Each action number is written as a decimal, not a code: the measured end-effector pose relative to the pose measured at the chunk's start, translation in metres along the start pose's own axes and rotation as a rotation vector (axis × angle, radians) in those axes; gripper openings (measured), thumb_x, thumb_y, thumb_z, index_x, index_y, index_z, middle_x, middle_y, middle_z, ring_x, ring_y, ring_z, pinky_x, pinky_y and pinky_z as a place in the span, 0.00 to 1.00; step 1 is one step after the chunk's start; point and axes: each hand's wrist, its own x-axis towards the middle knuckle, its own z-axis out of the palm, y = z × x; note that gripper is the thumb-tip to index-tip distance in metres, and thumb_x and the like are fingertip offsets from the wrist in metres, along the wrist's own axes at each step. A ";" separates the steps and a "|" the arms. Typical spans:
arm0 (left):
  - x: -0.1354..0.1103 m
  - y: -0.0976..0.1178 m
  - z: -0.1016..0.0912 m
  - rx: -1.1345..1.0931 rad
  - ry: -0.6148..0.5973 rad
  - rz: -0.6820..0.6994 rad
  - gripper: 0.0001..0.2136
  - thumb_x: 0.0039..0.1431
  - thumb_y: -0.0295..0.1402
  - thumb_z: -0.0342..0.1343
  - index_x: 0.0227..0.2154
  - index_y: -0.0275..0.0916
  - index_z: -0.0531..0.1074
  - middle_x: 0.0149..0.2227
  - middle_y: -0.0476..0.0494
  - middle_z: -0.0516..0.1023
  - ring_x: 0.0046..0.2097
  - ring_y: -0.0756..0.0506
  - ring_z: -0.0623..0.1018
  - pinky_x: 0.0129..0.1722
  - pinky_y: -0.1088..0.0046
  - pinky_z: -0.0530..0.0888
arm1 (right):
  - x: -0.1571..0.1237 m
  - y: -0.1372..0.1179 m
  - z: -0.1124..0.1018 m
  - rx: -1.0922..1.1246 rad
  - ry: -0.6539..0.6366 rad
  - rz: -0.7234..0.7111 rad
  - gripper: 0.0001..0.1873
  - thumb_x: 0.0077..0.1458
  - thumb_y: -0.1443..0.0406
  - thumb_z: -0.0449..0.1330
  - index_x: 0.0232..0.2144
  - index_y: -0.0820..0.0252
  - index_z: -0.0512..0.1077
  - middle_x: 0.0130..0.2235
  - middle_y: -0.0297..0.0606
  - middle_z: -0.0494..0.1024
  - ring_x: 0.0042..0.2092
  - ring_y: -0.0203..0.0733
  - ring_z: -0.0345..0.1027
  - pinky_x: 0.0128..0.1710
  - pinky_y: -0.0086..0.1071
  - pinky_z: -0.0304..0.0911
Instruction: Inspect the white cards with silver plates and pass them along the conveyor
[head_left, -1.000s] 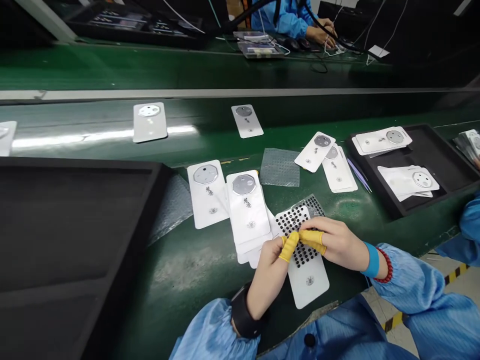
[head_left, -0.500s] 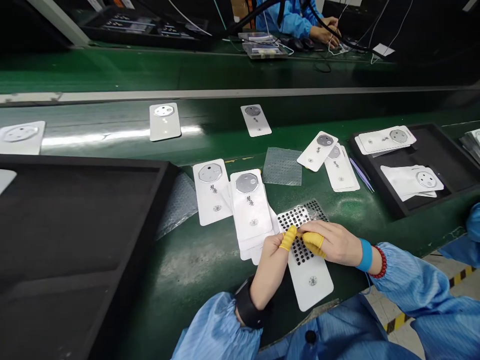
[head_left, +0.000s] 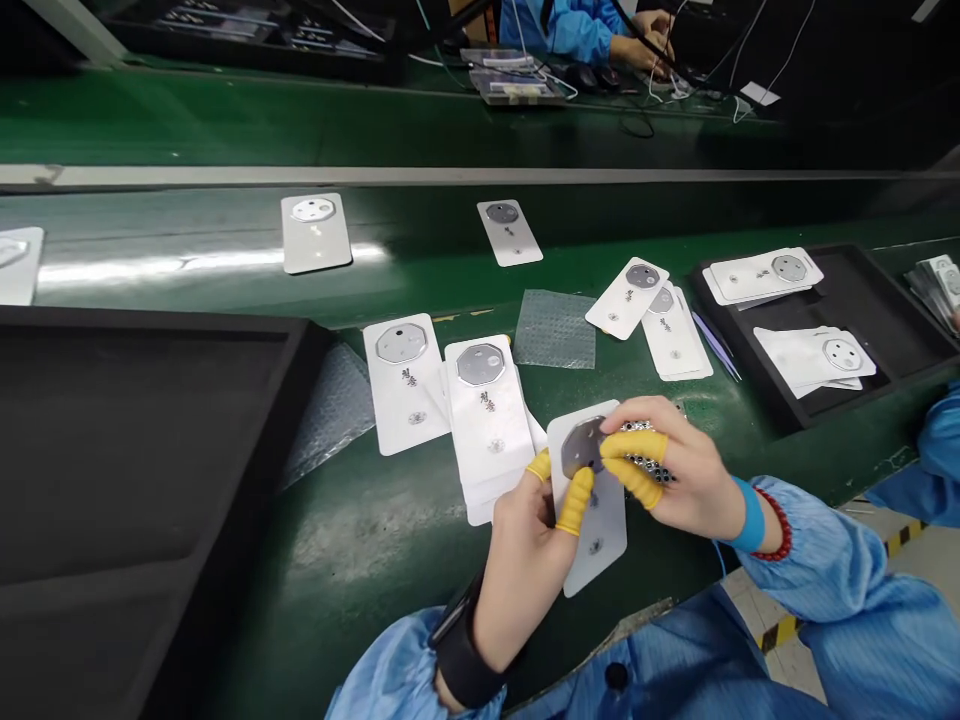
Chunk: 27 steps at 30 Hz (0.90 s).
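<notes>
"Support for the white panel (head_left: 604,525) is given by which hand?"

"By the left hand (head_left: 521,545). The panel is gripped at its left edge, with the thumb pressed on the face at the lower side of the grey octagonal plate (head_left: 579,447). Most of the face is kept uncovered by this hold, probably so that the plate can be seen and reached."

"And where is the panel held?"

"Over the near part of the counter (head_left: 360,560), just right of the overlapping panels (head_left: 484,410). Whether its lower end is rested on the counter cannot be told."

"How is the right hand (head_left: 675,475) placed?"

"Its fingers are bent at the right side of the plate; whether anything is pinched between them cannot be told. Behind them, part of a dotted sheet (head_left: 649,468) is shown, the rest being hidden."

"Why are yellow finger covers (head_left: 574,502) worn?"

"Presumably so that the pale surfaces are not marked by skin."

"And the purple tweezers (head_left: 718,347)?"

"They are laid beside the black tray (head_left: 892,330), perhaps for easy reach. In that tray, further panels (head_left: 799,360) are stacked face up, perhaps so that their plates are spared scratches."
</notes>
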 end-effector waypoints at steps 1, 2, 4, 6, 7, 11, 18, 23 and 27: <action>-0.001 0.000 0.000 0.039 -0.004 0.017 0.07 0.56 0.35 0.56 0.35 0.38 0.71 0.25 0.48 0.75 0.26 0.46 0.75 0.29 0.70 0.75 | 0.003 -0.002 0.006 -0.003 -0.007 -0.035 0.08 0.59 0.73 0.58 0.42 0.61 0.69 0.44 0.46 0.73 0.46 0.44 0.69 0.46 0.41 0.69; -0.003 0.000 0.000 0.084 -0.008 0.038 0.05 0.56 0.34 0.56 0.34 0.38 0.71 0.25 0.48 0.75 0.26 0.46 0.75 0.28 0.70 0.75 | 0.005 -0.004 0.012 -0.009 -0.013 -0.050 0.08 0.59 0.72 0.58 0.42 0.61 0.69 0.44 0.46 0.73 0.47 0.44 0.68 0.46 0.41 0.68; -0.006 0.001 -0.001 0.174 -0.011 0.084 0.05 0.54 0.31 0.54 0.34 0.38 0.72 0.25 0.47 0.76 0.26 0.44 0.76 0.26 0.69 0.74 | 0.006 -0.005 0.017 -0.023 -0.007 -0.027 0.07 0.59 0.72 0.58 0.41 0.59 0.69 0.44 0.45 0.72 0.47 0.45 0.67 0.46 0.43 0.68; -0.009 0.002 -0.002 0.238 -0.006 0.140 0.08 0.54 0.29 0.53 0.37 0.37 0.73 0.27 0.45 0.79 0.26 0.43 0.78 0.25 0.69 0.74 | 0.004 -0.006 0.017 -0.046 0.016 0.017 0.07 0.59 0.71 0.59 0.40 0.57 0.70 0.45 0.44 0.70 0.48 0.47 0.65 0.46 0.45 0.68; -0.011 0.002 -0.002 0.261 0.002 0.172 0.09 0.54 0.29 0.53 0.38 0.37 0.72 0.28 0.43 0.80 0.26 0.43 0.78 0.25 0.69 0.74 | 0.003 -0.007 0.016 -0.053 0.025 0.039 0.07 0.59 0.70 0.59 0.39 0.56 0.70 0.46 0.44 0.69 0.50 0.48 0.65 0.47 0.47 0.68; -0.015 0.007 -0.004 0.365 0.060 0.338 0.08 0.55 0.27 0.53 0.37 0.37 0.71 0.26 0.44 0.81 0.24 0.44 0.78 0.21 0.73 0.72 | 0.002 -0.011 0.012 0.034 0.036 0.161 0.05 0.57 0.69 0.60 0.36 0.55 0.71 0.53 0.43 0.65 0.55 0.50 0.62 0.54 0.50 0.64; -0.015 0.016 -0.004 0.433 0.045 0.457 0.02 0.56 0.27 0.53 0.33 0.38 0.69 0.22 0.46 0.78 0.24 0.45 0.79 0.18 0.77 0.70 | 0.005 -0.011 0.010 0.537 -0.024 0.459 0.17 0.56 0.63 0.64 0.42 0.54 0.60 0.47 0.40 0.69 0.43 0.39 0.70 0.44 0.36 0.71; -0.016 0.018 -0.003 0.430 0.013 0.491 0.02 0.59 0.29 0.53 0.34 0.38 0.68 0.28 0.42 0.81 0.28 0.45 0.81 0.19 0.78 0.70 | 0.009 -0.010 0.003 0.684 -0.082 0.589 0.21 0.52 0.63 0.67 0.44 0.55 0.61 0.37 0.34 0.71 0.33 0.33 0.70 0.33 0.28 0.70; -0.019 0.015 -0.005 0.454 0.006 0.490 0.06 0.56 0.28 0.53 0.37 0.35 0.71 0.23 0.46 0.78 0.23 0.46 0.78 0.21 0.75 0.72 | 0.011 -0.014 0.001 0.600 -0.126 0.607 0.22 0.48 0.68 0.68 0.43 0.57 0.65 0.31 0.31 0.71 0.29 0.33 0.68 0.29 0.27 0.69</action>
